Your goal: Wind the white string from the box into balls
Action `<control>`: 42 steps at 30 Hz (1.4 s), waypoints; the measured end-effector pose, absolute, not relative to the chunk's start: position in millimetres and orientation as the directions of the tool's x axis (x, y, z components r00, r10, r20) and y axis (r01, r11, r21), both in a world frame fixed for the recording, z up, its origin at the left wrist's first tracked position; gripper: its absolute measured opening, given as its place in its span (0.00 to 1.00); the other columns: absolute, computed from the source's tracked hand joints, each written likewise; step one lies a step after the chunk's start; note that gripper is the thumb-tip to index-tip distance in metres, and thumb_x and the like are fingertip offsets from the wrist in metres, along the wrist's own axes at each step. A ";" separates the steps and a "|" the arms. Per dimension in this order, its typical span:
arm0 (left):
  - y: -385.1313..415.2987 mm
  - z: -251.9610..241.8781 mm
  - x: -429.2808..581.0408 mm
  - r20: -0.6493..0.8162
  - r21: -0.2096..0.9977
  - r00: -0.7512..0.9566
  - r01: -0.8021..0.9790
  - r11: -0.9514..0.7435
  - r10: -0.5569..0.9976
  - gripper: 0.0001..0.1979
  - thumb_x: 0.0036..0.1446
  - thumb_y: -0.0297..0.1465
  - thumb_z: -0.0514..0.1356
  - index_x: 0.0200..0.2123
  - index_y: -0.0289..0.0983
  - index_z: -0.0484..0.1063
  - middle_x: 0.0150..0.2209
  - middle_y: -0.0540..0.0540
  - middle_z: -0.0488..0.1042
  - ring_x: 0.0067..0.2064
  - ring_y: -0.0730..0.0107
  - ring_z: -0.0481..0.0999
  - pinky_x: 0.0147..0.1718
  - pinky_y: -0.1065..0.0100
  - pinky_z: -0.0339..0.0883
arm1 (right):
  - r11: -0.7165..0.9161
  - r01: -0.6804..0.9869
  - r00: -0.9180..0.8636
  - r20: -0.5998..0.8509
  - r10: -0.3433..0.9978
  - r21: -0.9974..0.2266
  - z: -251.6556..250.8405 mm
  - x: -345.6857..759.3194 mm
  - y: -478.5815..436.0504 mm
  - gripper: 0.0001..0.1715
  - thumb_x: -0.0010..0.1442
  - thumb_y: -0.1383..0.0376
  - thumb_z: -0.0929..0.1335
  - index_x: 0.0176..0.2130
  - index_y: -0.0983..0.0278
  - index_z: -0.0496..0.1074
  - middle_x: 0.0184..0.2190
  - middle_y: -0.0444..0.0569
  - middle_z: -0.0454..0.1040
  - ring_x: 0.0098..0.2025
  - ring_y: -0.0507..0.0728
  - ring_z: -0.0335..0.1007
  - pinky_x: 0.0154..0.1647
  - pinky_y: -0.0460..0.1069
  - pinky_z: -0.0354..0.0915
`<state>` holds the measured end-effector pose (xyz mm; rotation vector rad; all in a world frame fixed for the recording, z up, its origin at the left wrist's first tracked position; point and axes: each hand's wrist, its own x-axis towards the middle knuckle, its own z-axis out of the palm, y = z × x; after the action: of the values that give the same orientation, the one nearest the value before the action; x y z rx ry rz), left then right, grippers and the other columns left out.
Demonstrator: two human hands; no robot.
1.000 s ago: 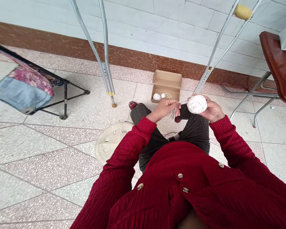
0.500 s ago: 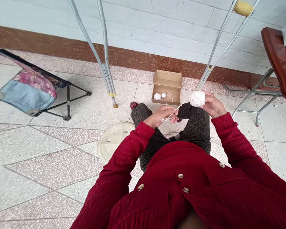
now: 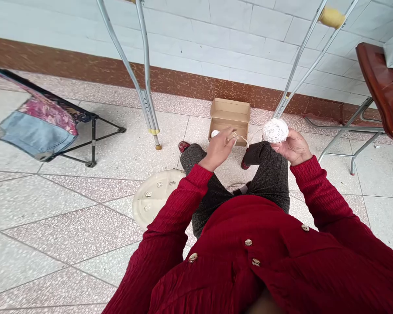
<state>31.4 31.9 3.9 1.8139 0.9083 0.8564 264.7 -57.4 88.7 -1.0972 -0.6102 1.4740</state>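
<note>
A ball of white yarn rests in the fingers of my right hand, which is closed around its right side above my right knee. My left hand pinches a loose strand of white yarn in front of the cardboard box. Past its fingertips the strand loops and runs toward the ball. The open cardboard box stands on the floor beyond my feet. Part of a smaller white yarn ball shows inside it; my left hand hides the rest of that corner.
A cream plastic stool stands left of my legs. One crutch leans at the left, another crutch at the right. A folding chair is farther left; a brown wooden tabletop juts in at right.
My left hand has moved forward, up toward the box, with the yarn strand, and now covers part of the box's contents. The ball in my right hand has turned and shifted slightly.
</note>
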 end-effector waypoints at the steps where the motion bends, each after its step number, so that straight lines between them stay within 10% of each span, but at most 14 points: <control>1: 24.9 12.5 38.5 0.166 0.951 0.506 0.143 -0.273 0.846 0.19 0.62 0.31 0.60 0.56 0.37 0.73 0.58 0.39 0.74 0.57 0.59 0.74 0.54 0.59 0.70 | -0.231 -0.471 0.072 -0.298 0.952 -0.852 88.3 264.1 -56.8 0.20 0.44 0.67 0.71 0.41 0.59 0.73 0.40 0.46 0.79 0.38 0.56 0.72 0.20 0.44 0.63; 7: -3.5 44.1 80.0 0.072 0.954 0.596 -0.275 0.120 0.800 0.21 0.60 0.38 0.65 0.54 0.35 0.72 0.53 0.38 0.77 0.49 0.61 0.79 0.37 0.68 0.76 | -0.231 -0.500 0.062 -0.300 0.952 -0.835 85.2 259.6 -55.6 0.20 0.45 0.69 0.71 0.41 0.58 0.73 0.38 0.43 0.79 0.35 0.53 0.71 0.23 0.43 0.66; 16: -3.7 26.2 66.1 -0.104 0.950 0.721 -0.131 0.282 0.686 0.15 0.59 0.40 0.66 0.31 0.31 0.76 0.28 0.45 0.77 0.27 0.74 0.75 0.29 0.70 0.73 | -0.250 -0.484 0.105 -0.339 0.935 -0.838 82.8 260.7 -61.8 0.22 0.42 0.70 0.70 0.41 0.60 0.74 0.35 0.43 0.78 0.33 0.52 0.70 0.24 0.43 0.67; 30: 9.5 18.5 31.5 0.052 0.993 0.711 0.037 -0.112 0.702 0.16 0.66 0.39 0.56 0.32 0.35 0.76 0.30 0.46 0.78 0.30 0.71 0.76 0.34 0.70 0.70 | -0.262 -0.457 0.057 -0.322 0.945 -0.850 83.7 250.9 -66.7 0.20 0.39 0.72 0.72 0.36 0.61 0.79 0.31 0.43 0.79 0.28 0.51 0.70 0.25 0.45 0.70; 37: 21.8 18.4 29.5 0.176 0.809 0.633 0.343 -0.477 0.754 0.12 0.66 0.34 0.55 0.33 0.37 0.75 0.31 0.46 0.77 0.33 0.66 0.75 0.36 0.68 0.64 | -0.337 -0.101 -0.247 -0.305 0.920 -0.936 83.5 250.5 -75.8 0.22 0.40 0.72 0.74 0.39 0.64 0.82 0.34 0.48 0.81 0.29 0.52 0.72 0.23 0.44 0.65; 42: 24.0 21.4 25.5 0.178 0.780 0.580 0.410 -0.473 0.795 0.11 0.64 0.33 0.57 0.30 0.38 0.75 0.28 0.46 0.76 0.32 0.66 0.74 0.35 0.67 0.63 | -0.321 0.037 -0.114 -0.323 0.939 -0.946 77.1 259.2 -71.7 0.21 0.41 0.72 0.74 0.39 0.66 0.83 0.30 0.48 0.80 0.27 0.52 0.70 0.20 0.43 0.64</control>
<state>25.5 24.0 21.4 2.1033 0.9554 0.6996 259.2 -71.7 77.1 -1.4042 -1.1370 1.5330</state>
